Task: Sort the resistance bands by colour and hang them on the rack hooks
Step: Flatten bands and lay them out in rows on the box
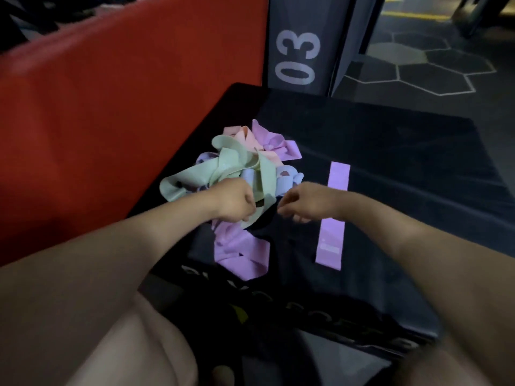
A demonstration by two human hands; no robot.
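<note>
Tangled pile of bands (pixel 245 160) sits on a black padded box (pixel 390 168), toward its left edge, w/ mint green bands (pixel 223 165) on top, peach bands (pixel 245 137) & purple ones at the far side, pale blue bands (pixel 287 176) on the right of the heap. More crumpled purple bands (pixel 242 254) lie just near of the pile.

Left hand (pixel 234 201) is at the near edge of the heap, fingers curled round a mint green strip, clamped on it. Right hand (pixel 303 203) is just right of it, fingers curled inward w/ tips close together; can't tell if they pinch anything, blurry.

One flat purple band (pixel 333 215) lies straight, apart from the pile on the right, partly under the right wrist. Red pad (pixel 125 93) rises left of the box. Grey panel marked 03 (pixel 296 57) stands at the far side.
</note>
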